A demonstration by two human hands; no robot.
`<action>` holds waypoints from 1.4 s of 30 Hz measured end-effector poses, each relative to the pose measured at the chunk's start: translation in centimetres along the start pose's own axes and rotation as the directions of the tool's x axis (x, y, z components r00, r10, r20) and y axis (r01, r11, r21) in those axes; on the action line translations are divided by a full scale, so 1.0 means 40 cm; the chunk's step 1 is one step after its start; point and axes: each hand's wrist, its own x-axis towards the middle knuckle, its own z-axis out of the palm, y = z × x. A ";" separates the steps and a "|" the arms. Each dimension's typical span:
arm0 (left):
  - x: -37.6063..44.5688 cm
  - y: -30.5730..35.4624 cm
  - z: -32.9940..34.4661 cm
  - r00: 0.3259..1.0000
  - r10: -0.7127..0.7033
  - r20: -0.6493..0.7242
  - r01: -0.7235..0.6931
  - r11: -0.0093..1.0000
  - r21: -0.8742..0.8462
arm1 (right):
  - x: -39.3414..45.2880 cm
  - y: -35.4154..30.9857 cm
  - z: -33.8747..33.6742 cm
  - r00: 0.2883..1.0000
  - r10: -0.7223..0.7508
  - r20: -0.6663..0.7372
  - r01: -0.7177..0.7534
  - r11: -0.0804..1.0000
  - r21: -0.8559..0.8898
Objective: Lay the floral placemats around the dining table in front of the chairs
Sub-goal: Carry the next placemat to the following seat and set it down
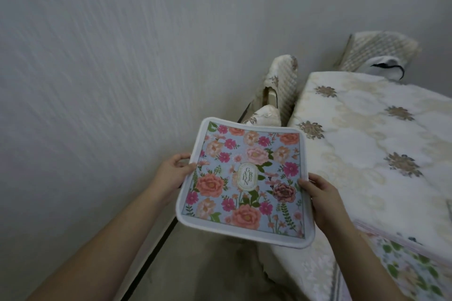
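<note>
- Left hand [174, 170] grips the floral placemat [244, 178] by its left edge, thumb on top.
- Right hand [322, 199] grips its right edge, apparently likewise.
- Placemat held beside the worktop [367, 134].

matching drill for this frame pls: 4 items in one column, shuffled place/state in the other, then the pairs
Things:
1. held placemat
2. second placemat
3. dining table
4. nearest chair

Places/states:
A. under a white tablecloth with brown flower motifs
B. gripped at both side edges, off the table
C. tucked between wall and table, padded cover on its back
D. lying flat on the table's near corner, bottom right of view

Pairs: 1-B, 2-D, 3-A, 4-C. The left hand and right hand hold the mat.
</note>
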 end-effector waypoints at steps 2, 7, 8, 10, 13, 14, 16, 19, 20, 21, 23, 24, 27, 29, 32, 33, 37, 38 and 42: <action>0.047 0.026 0.017 0.998 0.025 0.053 -0.026 1.000 0.017 | 0.008 -0.005 0.002 0.998 -0.002 -0.057 0.002 1.000 0.005; 0.176 0.077 0.057 0.974 0.056 0.221 -0.068 0.996 0.049 | 0.022 -0.019 0.019 0.976 -0.014 -0.216 0.018 1.000 0.015; 0.204 0.083 0.063 0.963 0.056 0.263 -0.075 0.995 0.062 | 0.021 -0.023 0.025 0.968 -0.020 -0.250 0.025 1.000 0.018; 0.253 0.099 0.064 0.939 0.051 0.341 -0.090 0.991 0.100 | 0.009 -0.027 0.044 0.947 -0.019 -0.321 0.030 0.999 0.029; 0.327 0.134 0.066 0.891 0.076 0.447 -0.147 0.981 0.126 | -0.004 -0.025 0.082 0.917 -0.006 -0.400 0.034 0.997 0.062; 0.347 0.145 0.071 0.880 0.083 0.469 -0.161 0.979 0.129 | -0.009 -0.022 0.094 0.905 0.002 -0.426 0.029 0.997 0.066; 0.380 0.165 0.089 0.853 0.096 0.512 -0.191 0.972 0.135 | -0.023 -0.011 0.113 0.876 0.014 -0.483 0.035 0.995 0.093; 0.417 0.187 0.146 0.804 0.081 0.589 -0.213 0.964 0.158 | -0.046 0.005 0.117 0.816 0.048 -0.576 0.048 0.987 0.150; 0.425 0.193 0.172 0.787 0.069 0.613 -0.213 0.963 0.166 | -0.054 0.009 0.112 0.796 0.063 -0.602 0.052 0.984 0.172; 0.432 0.198 0.201 0.768 0.059 0.637 -0.220 0.959 0.177 | -0.060 0.014 0.103 0.779 0.076 -0.623 0.058 0.979 0.193; 0.445 0.206 0.263 0.731 0.038 0.682 -0.241 0.949 0.206 | -0.069 0.027 0.080 0.753 0.090 -0.652 0.079 0.971 0.225; 0.452 0.209 0.295 0.713 0.026 0.701 -0.248 0.944 0.217 | -0.072 0.034 0.069 0.741 0.097 -0.665 0.088 0.967 0.239; 0.477 0.226 0.395 0.660 -0.002 0.751 -0.303 0.914 0.269 | -0.065 0.060 0.038 0.701 0.121 -0.703 0.117 0.953 0.280; 0.496 0.241 0.459 0.649 -0.024 0.761 -0.341 0.884 0.319 | -0.051 0.073 0.023 0.678 0.136 -0.723 0.135 0.943 0.305; 0.529 0.260 0.553 0.618 -0.040 0.785 -0.407 0.838 0.364 | -0.027 0.090 0.015 0.644 0.171 -0.746 0.166 0.920 0.355; 0.538 0.265 0.582 0.612 -0.035 0.790 -0.433 0.822 0.371 | -0.020 0.095 0.016 0.634 0.185 -0.751 0.174 0.912 0.371; 0.564 0.269 0.680 0.591 -0.002 0.807 -0.535 0.748 0.394 | -0.010 0.100 0.017 0.591 0.235 -0.772 0.199 0.885 0.421; 0.567 0.269 0.704 0.574 -0.008 0.819 -0.555 0.732 0.396 | -0.011 0.104 0.017 0.578 0.248 -0.777 0.203 0.879 0.432; 0.586 0.261 0.808 0.473 -0.106 0.875 -0.594 0.695 0.405 | -0.010 0.129 0.028 0.504 0.289 -0.814 0.249 0.854 0.457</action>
